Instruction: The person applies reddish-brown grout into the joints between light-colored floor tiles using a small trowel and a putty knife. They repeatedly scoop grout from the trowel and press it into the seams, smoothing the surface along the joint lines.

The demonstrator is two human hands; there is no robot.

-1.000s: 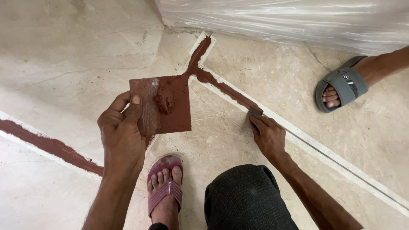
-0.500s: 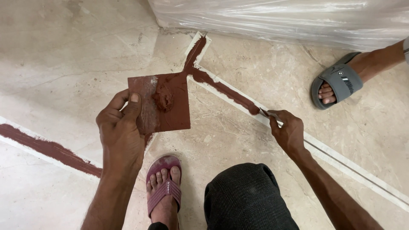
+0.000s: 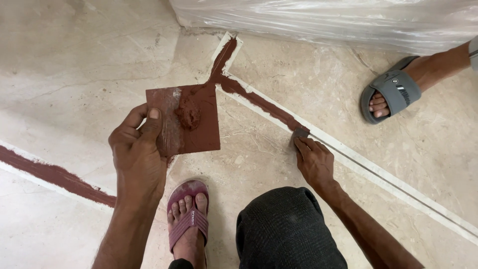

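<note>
While the left hand (image 3: 137,149) is gripping a square reddish-brown board (image 3: 183,121) carrying a lump of red paste (image 3: 189,113), the right hand (image 3: 312,160) is pinching a small grey scraper (image 3: 299,134) against the red-filled floor joint (image 3: 259,101).

Floor: pale beige polished stone slabs (image 3: 74,60) with faint veins, filling the whole view.
Joints: white-taped seams (image 3: 398,187) between slabs, 1 running diagonally toward the floor's right edge, another (image 3: 30,167) at the left edge, partly filled red-brown.
Top edge: crinkled clear plastic sheeting (image 3: 323,20) lying over something along the floor's far side.
Light: soft, even, with weak shadows.
</note>
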